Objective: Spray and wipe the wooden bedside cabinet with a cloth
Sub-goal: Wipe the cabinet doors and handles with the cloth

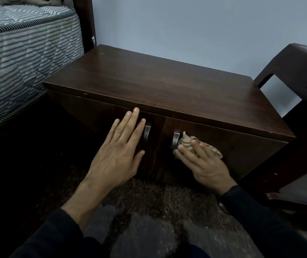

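The dark wooden bedside cabinet (pixel 160 84) stands low against the wall, with two front doors and two metal handles. My left hand (pixel 119 151) lies flat and open against the left door, fingertips near its handle (pixel 146 132). My right hand (pixel 203 164) presses a crumpled beige cloth (pixel 188 141) against the right door, just beside the right handle (pixel 175 139). No spray bottle is in view.
A bed with a striped mattress (pixel 24 58) stands to the left, touching the cabinet's corner. A dark plastic chair (pixel 301 86) stands close on the right. The floor below is a dark speckled carpet (pixel 149 194). My knees fill the bottom of the view.
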`<state>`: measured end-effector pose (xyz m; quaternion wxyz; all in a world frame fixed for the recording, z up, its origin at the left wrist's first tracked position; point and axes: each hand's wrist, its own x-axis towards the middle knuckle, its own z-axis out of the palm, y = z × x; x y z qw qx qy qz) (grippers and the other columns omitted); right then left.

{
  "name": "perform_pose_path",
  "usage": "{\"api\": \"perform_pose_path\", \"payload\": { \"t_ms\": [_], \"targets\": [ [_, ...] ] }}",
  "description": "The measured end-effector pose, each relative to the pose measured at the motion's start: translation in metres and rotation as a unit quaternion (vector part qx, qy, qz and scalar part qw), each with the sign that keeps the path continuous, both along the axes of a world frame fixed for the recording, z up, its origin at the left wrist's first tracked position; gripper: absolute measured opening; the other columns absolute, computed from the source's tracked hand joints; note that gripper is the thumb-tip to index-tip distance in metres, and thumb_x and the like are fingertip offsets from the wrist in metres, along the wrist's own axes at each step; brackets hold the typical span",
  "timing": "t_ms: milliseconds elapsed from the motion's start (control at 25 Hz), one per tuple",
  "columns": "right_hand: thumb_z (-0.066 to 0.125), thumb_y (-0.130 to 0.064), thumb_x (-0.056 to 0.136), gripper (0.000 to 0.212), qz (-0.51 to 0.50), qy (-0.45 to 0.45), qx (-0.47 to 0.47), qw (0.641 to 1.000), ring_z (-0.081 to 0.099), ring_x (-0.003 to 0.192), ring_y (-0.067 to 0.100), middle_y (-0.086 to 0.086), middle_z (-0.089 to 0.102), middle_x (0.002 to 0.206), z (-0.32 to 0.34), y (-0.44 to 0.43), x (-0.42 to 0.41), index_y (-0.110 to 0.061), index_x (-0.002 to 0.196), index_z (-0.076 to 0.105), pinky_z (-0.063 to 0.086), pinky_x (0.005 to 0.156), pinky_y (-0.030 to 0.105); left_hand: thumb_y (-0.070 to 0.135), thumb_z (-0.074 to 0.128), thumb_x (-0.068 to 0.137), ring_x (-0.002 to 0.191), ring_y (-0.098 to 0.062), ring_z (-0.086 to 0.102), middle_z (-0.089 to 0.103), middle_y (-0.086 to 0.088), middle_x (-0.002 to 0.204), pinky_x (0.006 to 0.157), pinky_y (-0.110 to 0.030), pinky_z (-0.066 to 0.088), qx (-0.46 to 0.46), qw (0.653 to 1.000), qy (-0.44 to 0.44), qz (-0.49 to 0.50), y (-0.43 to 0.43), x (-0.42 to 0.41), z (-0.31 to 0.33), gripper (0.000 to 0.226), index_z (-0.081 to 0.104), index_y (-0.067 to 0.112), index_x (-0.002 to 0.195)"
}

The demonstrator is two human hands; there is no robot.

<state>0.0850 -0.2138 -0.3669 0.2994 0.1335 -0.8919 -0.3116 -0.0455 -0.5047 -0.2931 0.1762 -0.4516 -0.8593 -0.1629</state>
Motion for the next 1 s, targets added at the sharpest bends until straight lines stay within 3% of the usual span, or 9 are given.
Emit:
{"api": "perform_pose_path", "payload": {
  "t_ms": [40,200,280,440,560,680,760,840,1000],
  "targets": [
    [0.053,-0.009,0.09,0.087,0.016,-0.001,0.005,1.0,0.0,0.156,0.039,0.009,-0.004,0.171,0.006,0.005,0.003,-0.015,0.164,0.007,0.002,0.128,0.05,0.033,0.058,0.094,0.153,-0.019,-0.007,-0.005,-0.008,0.167,0.124,-0.045,0.012,-0.001,1.0,0.0,0.0,-0.002,-0.002,-0.001,0.078,0.017,0.01,0.157],
    [0.06,0.003,0.093,0.059,0.022,0.2,-0.252,0.947,0.011,0.156,0.035,0.019,0.014,0.166,0.047,-0.02,-0.015,-0.007,0.146,0.037,0.02,0.125,0.055,0.031,0.059,0.094,0.153,-0.022,-0.008,-0.007,-0.012,0.166,0.124,-0.047,0.012,0.01,0.999,-0.005,0.034,-0.011,-0.011,-0.007,0.079,0.017,0.009,0.156],
    [0.057,0.005,0.096,0.05,0.092,0.109,-0.225,0.964,0.017,0.155,0.035,0.024,0.024,0.163,0.05,-0.051,-0.039,-0.003,0.143,0.042,0.021,0.124,0.054,0.029,0.059,0.093,0.153,-0.026,-0.01,-0.009,-0.015,0.165,0.124,-0.048,0.01,0.013,0.999,-0.007,0.05,-0.011,-0.012,-0.012,0.079,0.016,0.009,0.156],
    [0.037,-0.013,0.111,0.036,0.16,-0.059,-0.012,0.985,0.05,0.14,0.031,0.015,0.054,0.149,0.013,-0.043,-0.054,-0.003,0.14,0.057,0.03,0.123,0.041,0.028,0.058,0.094,0.152,-0.027,-0.012,-0.012,-0.016,0.165,0.124,-0.048,0.007,0.027,0.998,-0.006,0.065,-0.013,-0.01,-0.014,0.077,0.016,0.01,0.157],
    [0.03,-0.014,0.111,0.042,0.138,-0.072,0.103,0.982,0.042,0.143,0.03,0.015,0.052,0.146,0.001,-0.033,-0.04,0.0,0.149,0.042,0.017,0.128,0.04,0.03,0.058,0.093,0.152,-0.028,-0.013,-0.012,-0.017,0.165,0.124,-0.048,0.006,0.025,0.997,-0.003,0.068,-0.014,-0.011,-0.013,0.079,0.015,0.01,0.157],
    [0.033,-0.02,0.112,0.038,0.11,-0.005,-0.028,0.994,0.042,0.141,0.027,0.008,0.049,0.151,0.023,-0.047,-0.038,-0.012,0.146,0.047,0.026,0.119,0.039,0.031,0.059,0.092,0.152,-0.028,-0.013,-0.012,-0.017,0.164,0.124,-0.049,0.006,0.016,0.998,-0.006,0.068,-0.014,-0.013,-0.017,0.081,0.015,0.01,0.157],
    [0.039,-0.012,0.108,0.034,0.113,-0.006,0.01,0.994,0.053,0.131,0.03,0.009,0.062,0.141,0.022,-0.062,-0.038,-0.008,0.135,0.06,0.037,0.101,0.045,0.031,0.06,0.092,0.152,-0.027,-0.014,-0.013,-0.017,0.164,0.124,-0.048,0.005,0.012,0.998,-0.012,0.063,-0.013,-0.014,-0.017,0.082,0.014,0.011,0.157],
    [0.025,-0.008,0.11,0.047,0.077,-0.05,0.075,0.993,0.054,0.131,0.029,0.011,0.066,0.136,0.013,-0.071,-0.032,-0.007,0.131,0.067,0.036,0.103,0.044,0.031,0.06,0.092,0.152,-0.027,-0.014,-0.013,-0.016,0.165,0.124,-0.048,0.006,0.014,0.998,-0.008,0.054,-0.011,-0.014,-0.013,0.083,0.014,0.011,0.157],
    [0.024,-0.012,0.111,0.046,0.015,0.037,-0.087,0.995,0.05,0.125,0.029,0.008,0.068,0.133,0.04,-0.085,-0.033,-0.01,0.125,0.067,0.036,0.095,0.046,0.031,0.059,0.093,0.152,-0.026,-0.014,-0.015,-0.015,0.164,0.124,-0.048,0.005,0.023,0.998,-0.007,0.056,-0.012,-0.016,-0.006,0.081,0.012,0.011,0.157]
  ]
}}
